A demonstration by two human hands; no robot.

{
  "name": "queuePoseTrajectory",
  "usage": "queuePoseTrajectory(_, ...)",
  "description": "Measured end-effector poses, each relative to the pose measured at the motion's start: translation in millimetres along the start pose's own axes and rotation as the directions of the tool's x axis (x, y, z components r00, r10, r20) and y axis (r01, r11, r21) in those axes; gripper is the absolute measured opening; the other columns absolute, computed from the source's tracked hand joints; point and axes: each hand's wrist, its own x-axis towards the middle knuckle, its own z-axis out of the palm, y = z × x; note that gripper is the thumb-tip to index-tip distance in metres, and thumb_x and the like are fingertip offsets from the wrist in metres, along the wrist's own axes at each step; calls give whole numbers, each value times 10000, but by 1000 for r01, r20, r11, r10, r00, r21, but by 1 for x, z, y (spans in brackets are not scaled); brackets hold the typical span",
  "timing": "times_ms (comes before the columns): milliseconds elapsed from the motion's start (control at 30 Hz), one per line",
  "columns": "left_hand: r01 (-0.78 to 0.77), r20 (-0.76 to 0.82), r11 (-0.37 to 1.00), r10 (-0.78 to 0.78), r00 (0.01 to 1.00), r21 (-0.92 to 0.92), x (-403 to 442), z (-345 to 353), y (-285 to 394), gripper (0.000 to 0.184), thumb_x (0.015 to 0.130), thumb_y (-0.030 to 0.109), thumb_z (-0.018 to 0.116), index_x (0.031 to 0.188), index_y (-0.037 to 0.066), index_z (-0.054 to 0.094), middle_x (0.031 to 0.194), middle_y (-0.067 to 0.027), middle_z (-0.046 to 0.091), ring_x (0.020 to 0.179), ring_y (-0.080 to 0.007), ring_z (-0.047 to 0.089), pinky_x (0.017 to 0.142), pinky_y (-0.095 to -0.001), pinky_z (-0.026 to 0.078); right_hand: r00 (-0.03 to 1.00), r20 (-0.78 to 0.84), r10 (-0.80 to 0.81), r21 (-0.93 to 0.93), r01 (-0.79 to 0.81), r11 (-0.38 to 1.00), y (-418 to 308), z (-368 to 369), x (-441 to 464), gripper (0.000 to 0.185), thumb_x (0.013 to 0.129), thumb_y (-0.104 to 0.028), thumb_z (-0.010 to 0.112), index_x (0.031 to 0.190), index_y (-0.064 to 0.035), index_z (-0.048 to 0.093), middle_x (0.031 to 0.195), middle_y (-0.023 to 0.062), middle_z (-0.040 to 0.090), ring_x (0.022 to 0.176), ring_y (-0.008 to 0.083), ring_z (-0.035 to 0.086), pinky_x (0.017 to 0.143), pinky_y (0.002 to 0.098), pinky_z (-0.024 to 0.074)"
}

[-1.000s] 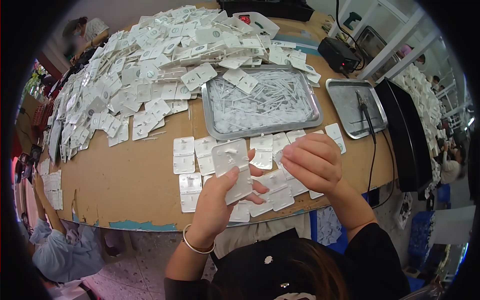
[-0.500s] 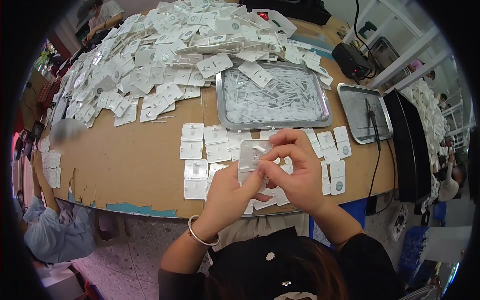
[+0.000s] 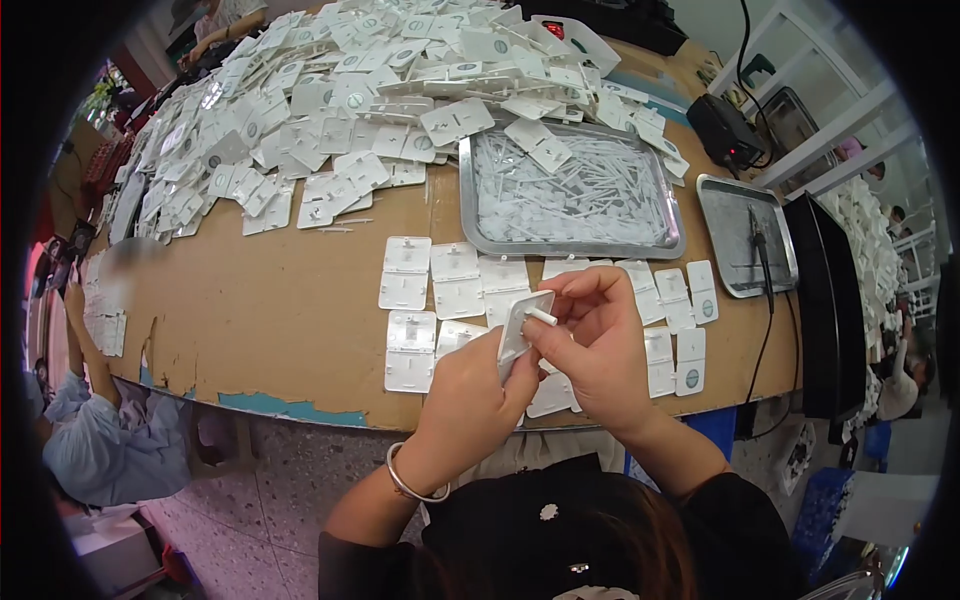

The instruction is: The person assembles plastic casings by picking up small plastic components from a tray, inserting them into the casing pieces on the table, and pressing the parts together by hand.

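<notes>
My left hand (image 3: 470,395) is closed on the lower left side of a white plastic panel (image 3: 514,326), which is tilted up on edge above the table. A short white peg (image 3: 541,315) sticks out from the panel's face. My right hand (image 3: 590,340) is closed at the panel's right side, its thumb just under the peg and its fingers curled behind. What those fingertips touch is partly hidden. Under and around my hands lie rows of similar white hinged panels (image 3: 408,340), some covered by my hands.
A metal tray (image 3: 475,232) of small white plastic pins stands beyond my hands. Behind it rises a large heap of white panels (image 3: 350,100). On the right, a smaller tray (image 3: 735,265) holds a corded soldering-iron-like tool (image 3: 761,245). Another person's arm (image 3: 90,340) is at the left.
The panel has turned from facing up to standing nearly on edge. My right hand has shifted from its middle to its right side, and the view has shifted slightly.
</notes>
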Motion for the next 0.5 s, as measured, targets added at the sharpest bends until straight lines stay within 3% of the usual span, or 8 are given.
queuePoseTrajectory(67,7,-1,999,-7,1000,32,-5,-7,-1,182,876,137,547,919,-40,550,775,-197,622,698,-343,624,597,-387,472,1000,7,14,-18,-14,1000,-4,6,0,379,761,17,678,1048,-23,434,972,86,504,811,105,510,570,218,525)
queuePoseTrajectory(133,89,40,994,-92,995,71,-11,-21,-1,194,879,138,545,975,-30,555,842,-208,625,784,-352,625,659,-391,478,988,110,105,-121,-92,988,-2,2,-1,356,793,-6,664,1083,-17,458,985,74,535,846,111,525,681,232,498)
queuePoseTrajectory(167,12,23,997,-10,1000,-80,-11,-32,3,248,881,130,543,1063,-38,544,963,-240,609,872,-363,606,743,-399,470,976,168,140,-158,-114,981,1,0,-1,349,803,-12,658,1094,-17,465,982,69,543,856,111,528,720,237,486)
queuePoseTrajectory(267,31,-245,990,-64,967,-139,-12,-72,-41,324,884,114,529,1162,-48,498,1026,-245,602,920,-377,600,796,-404,463,967,211,145,-187,-106,977,8,-6,-6,317,841,-32,627,1125,-18,486,951,51,560,883,110,534,830,255,437)
queuePoseTrajectory(367,150,-535,958,4,845,244,-6,-117,-81,404,878,112,530,1236,-46,431,1035,-253,601,951,-394,598,814,-405,464,968,174,180,-133,-158,978,10,-13,-2,307,852,-28,606,1132,-17,481,952,44,550,882,98,523,812,242,439)
queuePoseTrajectory(467,331,-482,829,-87,872,450,-23,-123,-78,488,866,118,546,1291,-36,365,1036,-267,598,968,-405,592,818,-406,466,966,177,190,-126,-170,977,5,-14,0,314,854,-33,599,1143,-13,479,948,37,544,879,90,512,806,236,436)
queuePoseTrajectory(500,381,-436,741,-132,890,553,-29,-119,-72,549,862,171,560,1319,-31,332,1022,-270,606,909,-408,605,778,-423,483,967,171,189,-147,-164,975,3,-17,-2,316,852,-33,601,1143,-11,480,946,37,545,874,90,513,805,236,436)
